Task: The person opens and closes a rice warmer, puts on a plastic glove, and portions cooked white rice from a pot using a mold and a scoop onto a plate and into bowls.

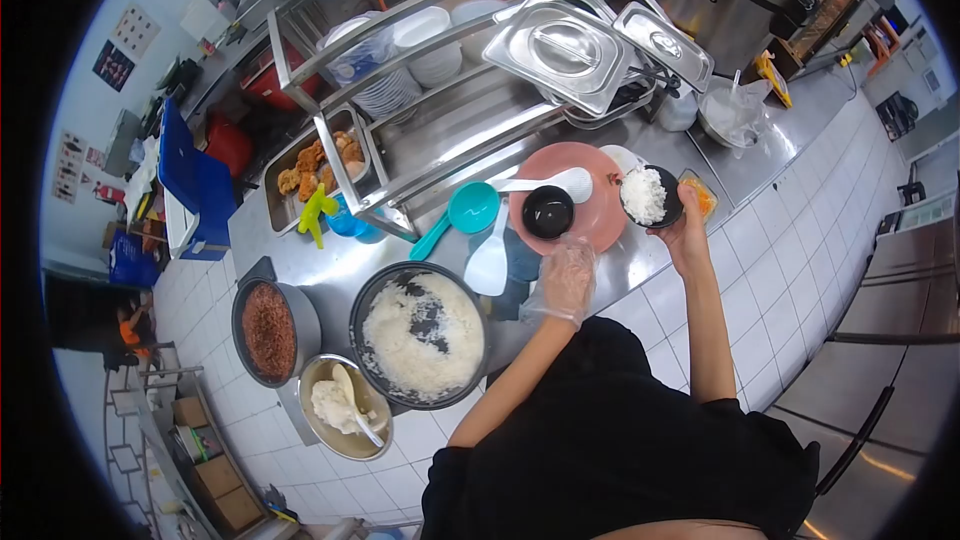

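Observation:
My right hand [687,238] is closed around a small black bowl [664,221] heaped with white rice [643,196]. My left hand [569,280], in a clear plastic glove, is over the near rim of a pink plate [604,176]. Its fingertips are close to a second black bowl [548,212] standing on that plate. Through the creased glove I cannot make out whether the fingers grip anything. A white rice paddle [571,183] lies across the plate. To the left are a white spatula [488,262] and a teal ladle [472,208].
A large pot of white rice [420,335], a pot of reddish-brown rice [265,330] and a metal bowl with a spoon [345,408] stand at left. Fried pieces [318,165] fill a tray. Metal lids [563,48] rest on the rack, whose rail [345,170] borders the counter.

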`<state>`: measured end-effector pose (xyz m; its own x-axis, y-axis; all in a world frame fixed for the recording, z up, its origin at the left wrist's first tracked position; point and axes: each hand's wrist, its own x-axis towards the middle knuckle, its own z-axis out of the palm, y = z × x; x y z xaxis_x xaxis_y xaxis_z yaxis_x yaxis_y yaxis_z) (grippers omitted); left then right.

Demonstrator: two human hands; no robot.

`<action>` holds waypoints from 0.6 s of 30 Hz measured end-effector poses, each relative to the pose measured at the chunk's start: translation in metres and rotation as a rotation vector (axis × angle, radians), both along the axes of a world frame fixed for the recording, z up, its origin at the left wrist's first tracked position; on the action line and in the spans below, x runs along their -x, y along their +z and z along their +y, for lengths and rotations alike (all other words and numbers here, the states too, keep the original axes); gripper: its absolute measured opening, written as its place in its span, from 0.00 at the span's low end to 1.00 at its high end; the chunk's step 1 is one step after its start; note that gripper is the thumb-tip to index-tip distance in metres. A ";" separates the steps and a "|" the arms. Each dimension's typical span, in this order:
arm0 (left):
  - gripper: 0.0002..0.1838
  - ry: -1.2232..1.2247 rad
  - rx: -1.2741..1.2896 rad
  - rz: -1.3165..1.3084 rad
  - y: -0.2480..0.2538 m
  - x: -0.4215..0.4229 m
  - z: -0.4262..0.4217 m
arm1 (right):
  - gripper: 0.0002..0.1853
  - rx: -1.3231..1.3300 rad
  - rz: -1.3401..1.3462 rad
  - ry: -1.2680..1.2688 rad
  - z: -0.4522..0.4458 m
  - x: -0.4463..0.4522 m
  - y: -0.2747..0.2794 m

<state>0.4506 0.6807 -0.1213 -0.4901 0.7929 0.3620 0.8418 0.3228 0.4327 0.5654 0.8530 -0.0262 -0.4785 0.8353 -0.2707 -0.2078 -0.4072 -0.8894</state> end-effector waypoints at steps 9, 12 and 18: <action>0.17 0.002 0.258 0.273 0.004 -0.007 -0.004 | 0.19 0.188 0.039 0.141 0.027 0.013 -0.035; 0.23 0.005 0.379 0.108 0.025 -0.016 -0.025 | 0.18 0.236 0.070 0.171 0.024 0.007 -0.050; 0.47 0.162 0.361 0.009 0.070 0.003 0.005 | 0.21 0.347 0.111 0.161 0.008 -0.005 -0.050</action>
